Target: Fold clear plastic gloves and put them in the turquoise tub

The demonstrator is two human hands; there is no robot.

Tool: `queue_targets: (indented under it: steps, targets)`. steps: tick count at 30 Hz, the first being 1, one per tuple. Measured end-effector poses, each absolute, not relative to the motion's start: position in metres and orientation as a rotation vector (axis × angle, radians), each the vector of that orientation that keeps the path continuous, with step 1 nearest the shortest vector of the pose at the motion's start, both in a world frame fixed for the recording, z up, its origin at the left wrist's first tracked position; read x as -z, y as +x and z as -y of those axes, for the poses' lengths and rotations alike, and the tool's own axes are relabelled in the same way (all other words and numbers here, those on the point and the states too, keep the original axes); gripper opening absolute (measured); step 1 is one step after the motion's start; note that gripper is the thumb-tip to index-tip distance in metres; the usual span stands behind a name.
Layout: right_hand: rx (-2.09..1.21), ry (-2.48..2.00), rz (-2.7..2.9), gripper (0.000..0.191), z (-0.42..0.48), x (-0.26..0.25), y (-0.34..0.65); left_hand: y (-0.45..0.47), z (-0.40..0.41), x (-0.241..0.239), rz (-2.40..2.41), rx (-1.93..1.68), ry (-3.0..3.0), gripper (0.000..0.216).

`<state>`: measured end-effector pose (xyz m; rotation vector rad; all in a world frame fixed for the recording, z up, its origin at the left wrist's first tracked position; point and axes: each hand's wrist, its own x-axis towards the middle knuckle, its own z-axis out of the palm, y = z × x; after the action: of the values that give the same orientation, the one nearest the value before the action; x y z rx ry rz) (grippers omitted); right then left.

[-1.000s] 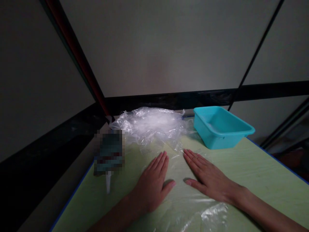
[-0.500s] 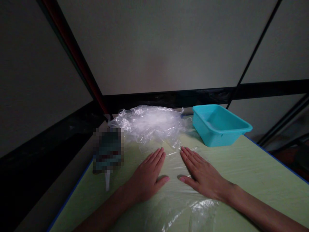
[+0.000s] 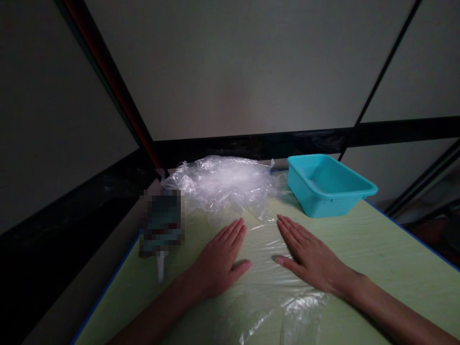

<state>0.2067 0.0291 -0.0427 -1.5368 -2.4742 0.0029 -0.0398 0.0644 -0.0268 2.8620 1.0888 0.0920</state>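
Observation:
A clear plastic bag (image 3: 264, 275) lies spread on the pale green tabletop, its near end wrinkled and shiny. My left hand (image 3: 223, 258) rests flat on its left side, palm down, thumb pointing inward. On the right side of the sheet, my right hand (image 3: 312, 256) presses flat too, fingers stretched forward and thumb out. Neither hand grips anything. Fine creases run across the film between the two hands. Just beyond the fingertips sits a crumpled heap of clear plastic bags (image 3: 226, 184).
A turquoise plastic basin (image 3: 327, 203) stands at the back right of the table (image 3: 388, 268). At the left edge lies a pixelated dark green object (image 3: 162, 223) with a pale strip sticking out. Pale panels (image 3: 251, 72) with a black band rise behind the table.
My right hand has slid a little to the right, widening the gap between the hands. My left hand stays in place.

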Motion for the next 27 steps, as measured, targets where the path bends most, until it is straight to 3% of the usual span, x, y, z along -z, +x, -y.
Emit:
queue_targets:
  steps: [10,17,27]
  targets:
    - [-0.048,-1.686,2.323,0.074,-0.035,0.043,0.237,-0.039,-0.063,0.024,-1.092,-0.076,2.823,0.065]
    - [-0.17,-1.56,2.306,0.059,-0.037,0.025,0.236,-0.039,-0.063,0.021,-1.093,-0.045,2.824,0.065]
    - [-0.077,-1.533,2.506,0.071,-0.036,0.036,0.231,-0.038,-0.063,0.024,-1.174,-0.109,2.761,0.072]
